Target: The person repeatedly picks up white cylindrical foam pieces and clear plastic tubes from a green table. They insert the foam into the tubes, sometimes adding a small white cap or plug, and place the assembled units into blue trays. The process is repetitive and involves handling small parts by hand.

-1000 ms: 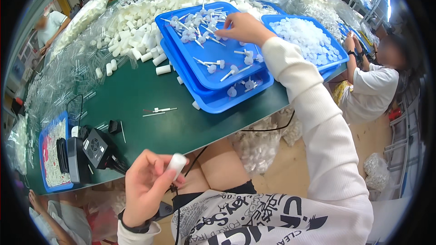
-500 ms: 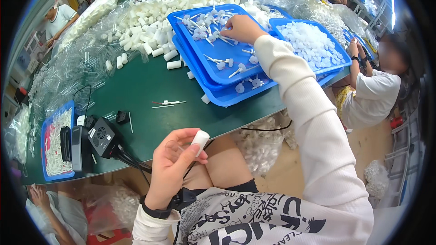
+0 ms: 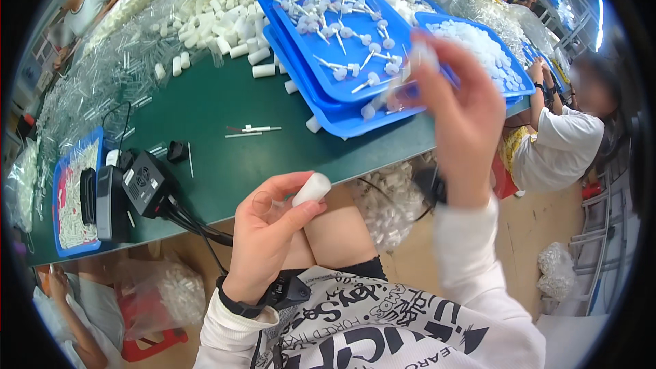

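My left hand [image 3: 263,232] is closed round a clear tube [image 3: 266,203] and a white cylinder [image 3: 313,190] at its end, above my lap near the table edge. My right hand [image 3: 465,109] is raised over the near right corner of the trays and smeared by motion. A blurred whitish piece [image 3: 425,56] shows at its fingertips; its kind cannot be made out. Beside it, the upper blue tray [image 3: 301,51] holds many white sticks with round translucent discs [image 3: 342,31]. A similar blue tray [image 3: 328,123] lies beneath it.
Another blue tray [image 3: 529,89] at right holds many translucent discs. White cylinders [image 3: 263,70] and clear tubes [image 3: 89,96] are heaped behind and left. Thin sticks [image 3: 253,130] lie on the green table [image 3: 205,109]. A black device [image 3: 147,188] with cables stands at left. A person [image 3: 564,130] sits at right.
My right hand has left the upper tray and come back towards me, with a whitish piece at its fingertips. My left hand has risen slightly, still holding the tube and cylinder.
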Motion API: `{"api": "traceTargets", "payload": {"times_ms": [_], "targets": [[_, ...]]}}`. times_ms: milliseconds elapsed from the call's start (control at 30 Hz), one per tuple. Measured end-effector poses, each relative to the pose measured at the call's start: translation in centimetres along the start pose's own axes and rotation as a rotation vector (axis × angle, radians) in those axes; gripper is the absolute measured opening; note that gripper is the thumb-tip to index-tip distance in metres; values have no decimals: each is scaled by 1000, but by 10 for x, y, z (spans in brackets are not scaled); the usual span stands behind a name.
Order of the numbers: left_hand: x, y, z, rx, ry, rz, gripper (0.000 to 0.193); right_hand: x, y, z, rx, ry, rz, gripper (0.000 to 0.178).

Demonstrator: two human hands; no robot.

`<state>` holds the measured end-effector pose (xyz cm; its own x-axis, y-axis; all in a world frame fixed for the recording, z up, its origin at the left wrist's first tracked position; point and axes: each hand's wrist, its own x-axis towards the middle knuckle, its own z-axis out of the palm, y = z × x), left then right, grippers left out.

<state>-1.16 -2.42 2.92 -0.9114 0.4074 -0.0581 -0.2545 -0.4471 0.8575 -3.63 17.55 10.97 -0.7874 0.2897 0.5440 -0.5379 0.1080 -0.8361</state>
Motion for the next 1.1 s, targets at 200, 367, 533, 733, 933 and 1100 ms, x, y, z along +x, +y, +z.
{"api": "traceTargets", "payload": {"times_ms": [200,367,533,733,933,1100], "targets": [[-10,-7,13,20,-62,-51,32,-83,18,-4,283,30,101,28],[-16,-17,20,159,-84,40,30,-101,25,-8,254,87,55,28],[-21,-24,26,163,-50,82,26,-115,30,-14,74,-31,-26,28],[-24,-37,21,207,35,79,23,-135,36,-31,151,-25,140,30],[-31,-47,18,328,-2,51,26,-150,42,-44,291,-54,453,26],[-36,-53,20,572,-18,152,26,-167,51,-53,183,-124,648,32]]}}
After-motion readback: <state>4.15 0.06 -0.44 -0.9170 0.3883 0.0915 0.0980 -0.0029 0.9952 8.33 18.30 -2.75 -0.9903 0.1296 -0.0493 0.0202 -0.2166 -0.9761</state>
